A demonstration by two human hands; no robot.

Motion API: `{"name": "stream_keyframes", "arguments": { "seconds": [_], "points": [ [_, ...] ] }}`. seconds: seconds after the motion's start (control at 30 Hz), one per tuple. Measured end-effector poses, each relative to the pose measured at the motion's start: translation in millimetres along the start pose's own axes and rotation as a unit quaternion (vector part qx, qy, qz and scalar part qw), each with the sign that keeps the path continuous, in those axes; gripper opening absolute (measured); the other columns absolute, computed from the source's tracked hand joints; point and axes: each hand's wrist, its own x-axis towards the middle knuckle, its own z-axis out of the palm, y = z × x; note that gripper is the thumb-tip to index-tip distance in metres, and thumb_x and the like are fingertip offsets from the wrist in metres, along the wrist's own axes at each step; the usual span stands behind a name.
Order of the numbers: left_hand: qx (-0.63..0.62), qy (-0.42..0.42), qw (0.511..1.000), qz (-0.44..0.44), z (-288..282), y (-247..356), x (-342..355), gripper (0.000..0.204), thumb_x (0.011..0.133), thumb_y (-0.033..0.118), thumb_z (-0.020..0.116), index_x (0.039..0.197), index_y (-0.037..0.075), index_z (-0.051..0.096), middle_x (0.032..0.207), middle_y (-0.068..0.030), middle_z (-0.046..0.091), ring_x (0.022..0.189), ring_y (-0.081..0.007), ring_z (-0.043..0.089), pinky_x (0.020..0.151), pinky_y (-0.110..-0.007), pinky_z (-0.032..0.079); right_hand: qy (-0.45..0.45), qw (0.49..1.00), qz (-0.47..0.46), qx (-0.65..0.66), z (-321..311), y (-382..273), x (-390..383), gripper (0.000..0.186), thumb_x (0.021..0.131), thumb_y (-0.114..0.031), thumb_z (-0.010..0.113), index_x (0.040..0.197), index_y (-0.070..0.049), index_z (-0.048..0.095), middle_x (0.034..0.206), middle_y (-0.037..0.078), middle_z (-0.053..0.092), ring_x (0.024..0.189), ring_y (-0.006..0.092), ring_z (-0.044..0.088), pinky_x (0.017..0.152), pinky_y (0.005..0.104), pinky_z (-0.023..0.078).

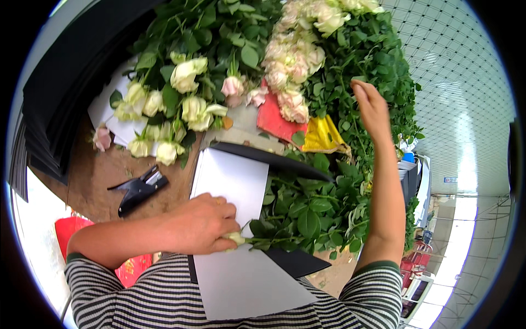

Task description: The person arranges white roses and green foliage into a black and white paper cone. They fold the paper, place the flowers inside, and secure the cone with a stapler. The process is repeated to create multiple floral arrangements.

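My left hand [205,225] is closed around the head of a pale rose [236,238], pressed low on a sheet of white paper [233,178]. The leafy rose stems [309,219] run from there to the right. My right hand [373,107] is raised at the right edge of a heap of pink-cream roses [296,66] and dense green leaves [364,49]. Its fingers are curled together, and I cannot make out what lies in them. A grey-white sheet [244,282] hangs over the near table edge against my striped shirt. Black sheets [296,262] lie partly under the paper and stems.
A black stapler [142,191] rests on the brown table [90,189] at left. Beyond it lie cream roses [189,74] with foliage. Black sheets [60,82] stand stacked far left. Red [278,118] and yellow [324,135] wrappings sit by the rose heap. Tiled floor [457,109] stretches right.
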Motion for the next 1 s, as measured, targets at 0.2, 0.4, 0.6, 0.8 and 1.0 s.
{"name": "stream_keyframes", "arguments": {
  "seconds": [0.2, 0.4, 0.6, 0.8, 1.0],
  "points": [
    [-0.018, -0.003, 1.0, 0.013, 0.3, -1.4, 1.3, 0.028, 0.079, 0.029, 0.071, 0.095, 0.007, 0.069, 0.081, -0.0066, 0.058, 0.08, -0.0264, 0.059, 0.066, -0.04, 0.047, -0.008, 0.991, 0.126, -0.048, 79.6, 84.2, 43.0, 0.049, 0.091, -0.033, 0.056, 0.126, 0.0, 0.052, 0.117, 0.025, 0.06, 0.111, 0.0402, 0.056, 0.096, 0.0413, 0.043],
    [-0.028, 0.035, 0.999, 0.011, 6.4, -3.1, -1.4, 0.025, 0.078, 0.028, 0.07, 0.091, 0.006, 0.068, 0.08, -0.0075, 0.057, 0.079, -0.026, 0.059, 0.066, -0.039, 0.047, 0.026, 0.998, -0.052, 0.017, -27.3, -7.5, 12.7, 0.022, 0.088, -0.007, 0.06, 0.108, 0.0, 0.064, 0.089, 0.013, 0.065, 0.081, 0.0236, 0.062, 0.075, 0.0281, 0.048],
    [-0.022, 0.052, 0.998, -0.009, 5.0, -2.3, -4.8, 0.027, 0.078, 0.027, 0.072, 0.093, 0.007, 0.065, 0.088, -0.0081, 0.062, 0.084, -0.0272, 0.06, 0.066, -0.04, 0.046, -0.059, 0.986, -0.15, -0.035, -90.5, -104.9, -94.2, 0.024, 0.075, 0.003, 0.063, 0.099, 0.0, 0.067, 0.072, 0.009, 0.056, 0.063, 0.0201, 0.053, 0.057, 0.0294, 0.041],
    [-0.083, 0.087, 0.993, -0.012, -0.1, 2.1, -24.8, 0.032, 0.081, 0.028, 0.072, 0.102, 0.005, 0.064, 0.088, -0.0095, 0.057, 0.079, -0.0301, 0.058, 0.065, -0.039, 0.047, -0.189, 0.981, -0.012, 0.05, -20.8, -124.3, -201.7, 0.022, 0.075, 0.005, 0.065, 0.096, 0.001, 0.066, 0.069, 0.008, 0.055, 0.06, 0.0199, 0.053, 0.054, 0.0283, 0.041],
    [-0.087, -0.004, 0.991, -0.098, -9.9, 8.2, -36.1, 0.032, 0.086, 0.032, 0.065, 0.111, 0.011, 0.065, 0.075, -0.0113, 0.063, 0.068, -0.0299, 0.062, 0.057, -0.039, 0.046, -0.31, 0.947, -0.074, -0.035, -14.9, -120.6, -190.7, 0.034, 0.078, -0.011, 0.069, 0.108, 0.002, 0.061, 0.102, 0.014, 0.061, 0.088, 0.0265, 0.059, 0.075, 0.0322, 0.047]
  ]
}}
